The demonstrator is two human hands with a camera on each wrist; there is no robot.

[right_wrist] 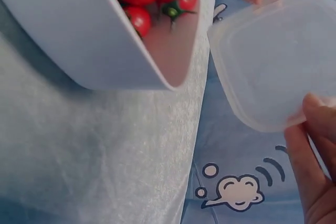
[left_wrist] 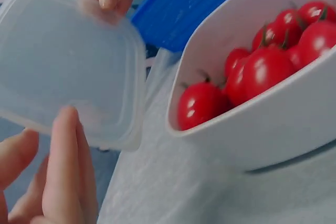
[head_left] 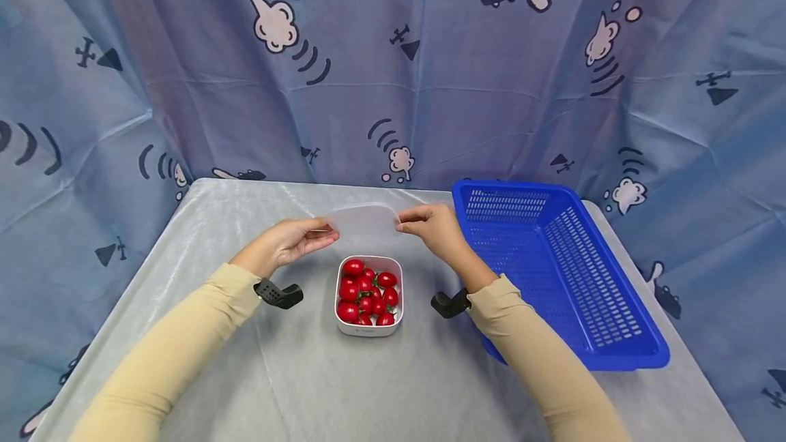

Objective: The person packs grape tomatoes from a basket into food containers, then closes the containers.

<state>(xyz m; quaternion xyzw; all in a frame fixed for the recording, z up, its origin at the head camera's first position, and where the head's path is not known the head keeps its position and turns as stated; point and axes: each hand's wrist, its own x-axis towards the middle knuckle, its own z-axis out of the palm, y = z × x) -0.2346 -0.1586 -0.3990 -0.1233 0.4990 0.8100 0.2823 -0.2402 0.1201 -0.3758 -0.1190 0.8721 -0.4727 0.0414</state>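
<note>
A translucent plastic lid (head_left: 366, 222) is held up between both hands, just beyond a white square container (head_left: 369, 330) on the table. My left hand (head_left: 295, 241) pinches the lid's left edge; in the left wrist view its fingers (left_wrist: 64, 166) lie at the lid's rim. On the opposite edge, my right hand (head_left: 433, 229) pinches it between thumb and fingers, as the right wrist view also shows. Red cherry tomatoes (head_left: 365, 285), some with green stems, fill the container, whose top is uncovered. Both wrists wear black bands.
A large blue plastic basket (head_left: 561, 271) stands on the right side of the table, with my right forearm over its near-left edge. A pale cloth (head_left: 202, 333) covers the table. Behind it hangs a blue curtain (head_left: 368, 53) printed with planes and clouds.
</note>
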